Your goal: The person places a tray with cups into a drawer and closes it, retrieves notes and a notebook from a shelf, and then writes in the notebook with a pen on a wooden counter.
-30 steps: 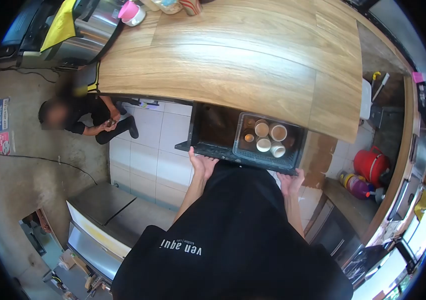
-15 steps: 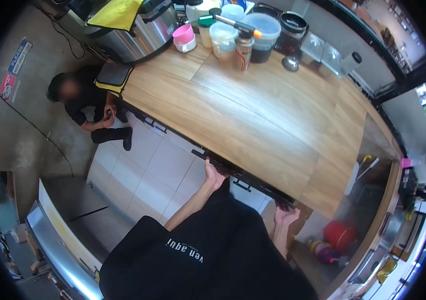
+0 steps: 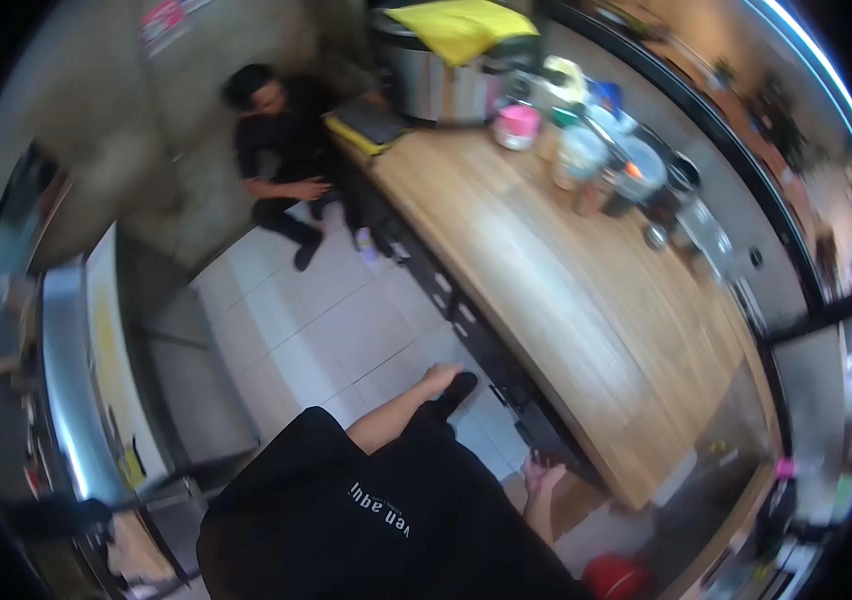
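The wood-topped counter [image 3: 536, 290] runs diagonally in front of me, its black front edge facing my hands. My left hand [image 3: 439, 378] hangs over the tiled floor beside a black shoe [image 3: 458, 392], apart from the counter edge. Its fingers are smeared by motion. Close to the dark drawer front [image 3: 543, 430] at the counter's near end is my right hand [image 3: 543, 472], palm upward and fingers apart. I see nothing held in it. Whether its fingertips touch the drawer front, I cannot tell.
A person [image 3: 281, 150] in dark clothes crouches at the counter's far left corner. Tubs and jars [image 3: 636, 175] stand along the back near a large steel pot [image 3: 456, 85] with a yellow cloth [image 3: 466, 28]. A steel unit [image 3: 76, 370] stands left; a red round object [image 3: 616, 577] lies low right.
Both hands have come off the counter's underside edge, the left one moving back over the floor. My view has swung, and the counter now sits further right. The crouching person's hands have moved apart.
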The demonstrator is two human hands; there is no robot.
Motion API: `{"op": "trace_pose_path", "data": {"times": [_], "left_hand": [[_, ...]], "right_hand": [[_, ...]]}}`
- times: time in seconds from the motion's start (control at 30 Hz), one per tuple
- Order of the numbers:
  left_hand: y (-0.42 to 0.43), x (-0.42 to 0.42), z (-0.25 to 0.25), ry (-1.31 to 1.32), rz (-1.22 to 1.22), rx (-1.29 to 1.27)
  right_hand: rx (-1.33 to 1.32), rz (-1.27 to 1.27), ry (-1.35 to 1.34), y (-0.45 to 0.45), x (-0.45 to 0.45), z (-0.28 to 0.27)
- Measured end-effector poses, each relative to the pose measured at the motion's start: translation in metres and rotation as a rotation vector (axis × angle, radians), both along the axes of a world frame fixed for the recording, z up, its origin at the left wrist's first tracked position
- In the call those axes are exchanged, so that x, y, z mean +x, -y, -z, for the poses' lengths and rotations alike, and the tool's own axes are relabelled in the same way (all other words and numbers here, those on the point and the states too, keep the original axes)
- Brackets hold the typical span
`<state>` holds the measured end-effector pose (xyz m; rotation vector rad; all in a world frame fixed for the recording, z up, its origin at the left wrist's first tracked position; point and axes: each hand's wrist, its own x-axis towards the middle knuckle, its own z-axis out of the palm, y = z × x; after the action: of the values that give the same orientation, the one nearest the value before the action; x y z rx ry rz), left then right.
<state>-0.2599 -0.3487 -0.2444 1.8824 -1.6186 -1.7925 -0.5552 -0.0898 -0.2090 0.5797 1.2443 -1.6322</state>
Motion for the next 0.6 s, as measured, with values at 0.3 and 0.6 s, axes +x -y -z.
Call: {"op": "trace_pose_path", "data": {"times": [0.3,0.6], "left_hand": [[-0.273,0.277,0.036,0.074,-0.962,0.611],[-0.4,0.416,-0.018,0.203,-1.242,0.403]], "right_hand": [[0.157,-1.676,-0.553,0.09,0.151,0.059],[-0.16,-2.284,-0.998,0.211,0.354,0.047]]}}
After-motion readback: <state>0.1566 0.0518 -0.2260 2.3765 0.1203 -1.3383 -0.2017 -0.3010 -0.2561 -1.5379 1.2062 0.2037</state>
